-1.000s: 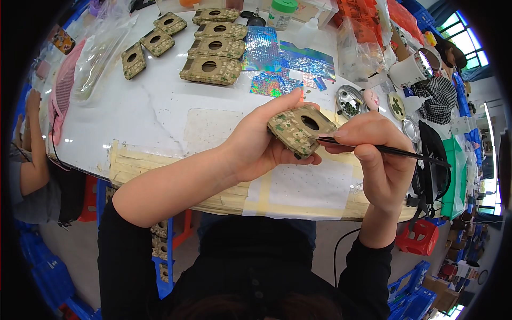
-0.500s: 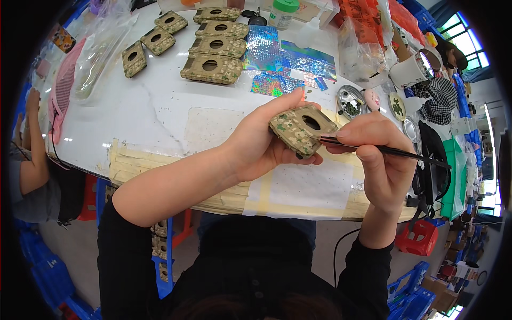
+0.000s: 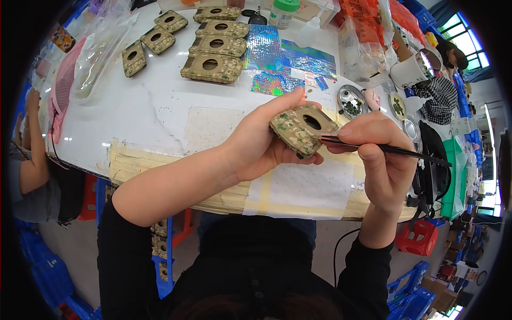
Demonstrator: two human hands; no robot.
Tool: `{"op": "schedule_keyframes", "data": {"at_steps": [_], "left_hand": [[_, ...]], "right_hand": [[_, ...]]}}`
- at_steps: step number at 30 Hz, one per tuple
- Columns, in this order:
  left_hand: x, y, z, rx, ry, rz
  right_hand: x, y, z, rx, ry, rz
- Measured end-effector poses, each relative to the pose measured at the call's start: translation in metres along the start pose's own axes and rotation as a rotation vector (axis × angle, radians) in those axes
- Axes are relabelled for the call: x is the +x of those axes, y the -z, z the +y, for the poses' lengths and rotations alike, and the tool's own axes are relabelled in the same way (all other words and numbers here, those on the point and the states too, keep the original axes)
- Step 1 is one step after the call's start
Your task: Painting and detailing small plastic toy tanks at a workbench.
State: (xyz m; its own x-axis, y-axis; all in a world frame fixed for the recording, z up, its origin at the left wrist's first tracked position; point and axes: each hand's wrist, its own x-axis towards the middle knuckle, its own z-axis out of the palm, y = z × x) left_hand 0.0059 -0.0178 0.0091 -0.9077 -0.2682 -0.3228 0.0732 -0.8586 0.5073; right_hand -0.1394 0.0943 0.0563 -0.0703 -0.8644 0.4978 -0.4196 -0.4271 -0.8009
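Observation:
My left hand [image 3: 261,136] is closed around a camouflage-patterned model tank hull [image 3: 290,140], which has a round dark opening in its top. The hull is tilted, its top turned toward me. Between the thumb and fingers of my right hand [image 3: 381,154] is a pair of black tweezers [image 3: 394,149]. Their tips meet the hull's edge just below the opening. Whether the tips grip anything small is too fine to make out.
Several similar camouflage hulls [image 3: 210,68] stand at the back left. Holographic sheets [image 3: 306,60] lie behind my hands, with a metal dish [image 3: 351,101] of small green pieces to the right. White paper [image 3: 298,192] is taped at the front edge. Another person's arm [image 3: 34,154] shows at far left.
Hardly anything differs. The tweezers' tips stay at the same spot on the hull, and my right hand has shifted only very slightly.

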Motion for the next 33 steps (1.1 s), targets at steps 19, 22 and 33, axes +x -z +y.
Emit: {"op": "schedule_keyframes", "data": {"at_steps": [19, 22, 33], "left_hand": [[0.0014, -0.0005, -0.0009, 0.001, -0.007, -0.004], [0.0015, 0.0001, -0.0013, -0.001, -0.006, -0.002], [0.0002, 0.0011, 0.0, -0.049, 0.015, -0.03]], "right_hand": [[0.0004, 0.0016, -0.0015, -0.008, -0.011, -0.012], [0.0008, 0.0019, -0.0008, 0.0, -0.011, -0.016], [-0.0009, 0.0033, 0.0035, 0.194, -0.006, -0.006]]}}
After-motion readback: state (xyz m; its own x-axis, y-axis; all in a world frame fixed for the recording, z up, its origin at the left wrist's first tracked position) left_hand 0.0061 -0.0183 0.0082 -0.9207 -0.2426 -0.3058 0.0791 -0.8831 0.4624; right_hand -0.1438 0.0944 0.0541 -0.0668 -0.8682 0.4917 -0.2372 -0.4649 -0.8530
